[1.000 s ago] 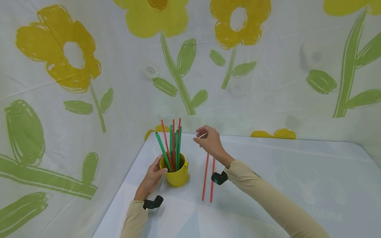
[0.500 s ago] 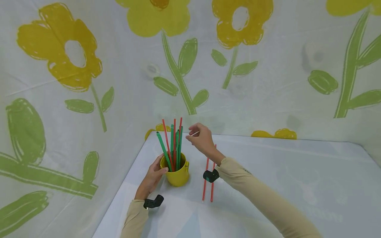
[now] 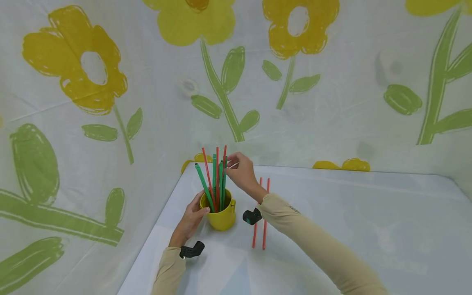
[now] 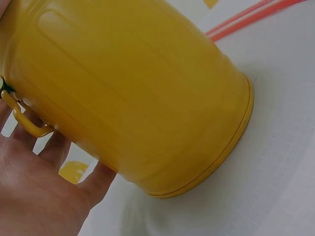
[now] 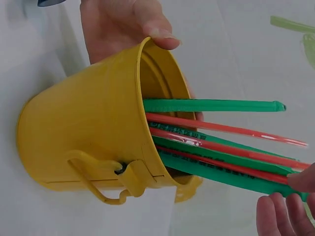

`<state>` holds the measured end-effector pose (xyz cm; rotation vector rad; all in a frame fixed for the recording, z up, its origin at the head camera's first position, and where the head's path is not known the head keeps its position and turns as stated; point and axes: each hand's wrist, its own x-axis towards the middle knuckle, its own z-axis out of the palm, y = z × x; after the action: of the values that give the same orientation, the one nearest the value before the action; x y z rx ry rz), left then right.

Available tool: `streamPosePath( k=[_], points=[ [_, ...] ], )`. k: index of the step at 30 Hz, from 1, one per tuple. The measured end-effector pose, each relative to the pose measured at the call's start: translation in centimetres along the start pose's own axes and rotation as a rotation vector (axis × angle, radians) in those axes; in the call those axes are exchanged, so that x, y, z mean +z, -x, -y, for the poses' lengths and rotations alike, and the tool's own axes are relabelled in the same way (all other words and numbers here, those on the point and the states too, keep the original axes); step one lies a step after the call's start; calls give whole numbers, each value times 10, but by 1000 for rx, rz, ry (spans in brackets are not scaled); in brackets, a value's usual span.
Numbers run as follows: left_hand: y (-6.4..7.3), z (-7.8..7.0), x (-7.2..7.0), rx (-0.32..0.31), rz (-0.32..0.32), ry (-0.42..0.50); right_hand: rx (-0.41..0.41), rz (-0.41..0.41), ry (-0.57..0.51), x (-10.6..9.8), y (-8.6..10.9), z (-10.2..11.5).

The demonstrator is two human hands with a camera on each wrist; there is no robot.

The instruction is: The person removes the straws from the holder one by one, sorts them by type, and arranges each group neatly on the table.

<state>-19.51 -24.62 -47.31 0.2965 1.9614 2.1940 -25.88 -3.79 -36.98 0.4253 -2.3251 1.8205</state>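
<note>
My left hand (image 3: pixel 189 221) holds the yellow bucket (image 3: pixel 222 221) by its left side, thumb at the rim (image 5: pixel 165 37) and fingers round the back. Several slim red straws (image 5: pixel 229 129) and several green sticks (image 5: pixel 216 105) stand in the bucket, leaning apart at the top; some of the green ones carry dark print. At the upper ends on the right side of this bunch is my right hand (image 3: pixel 241 172). Its thumb and fingers (image 5: pixel 278 211) close round the end of a red straw, beside a green stick. The exact fingertip contact is partly cut off in the right wrist view.
Two more red straws (image 3: pixel 264 235) lie side by side on the white table (image 3: pixel 332 213), right of the bucket and partly under my right forearm. A flowered cloth (image 3: pixel 155 82) hangs behind and to the left of the table.
My right hand has moved left, from beside the bucket to the upper ends of the bunch, and now meets a red straw there. My left hand stays on the bucket.
</note>
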Motion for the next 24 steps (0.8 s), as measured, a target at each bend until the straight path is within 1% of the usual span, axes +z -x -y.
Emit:
streamPosePath(
  k=[3, 6, 11, 19, 24],
  points=[
    [3, -6, 3, -7, 7, -6, -3, -2, 11, 4, 0, 0],
    [2, -2, 2, -13, 6, -3, 0, -8, 17, 9, -1, 0],
    [-2, 11, -3, 2, 4, -23, -20, -21, 48, 16, 0, -1],
    [-3, 12, -6, 32, 17, -22, -40, -19, 38, 23, 3, -4],
    [-4, 12, -8, 4, 7, -36, -51, -38, 28, 21, 4, -4]
  ],
)
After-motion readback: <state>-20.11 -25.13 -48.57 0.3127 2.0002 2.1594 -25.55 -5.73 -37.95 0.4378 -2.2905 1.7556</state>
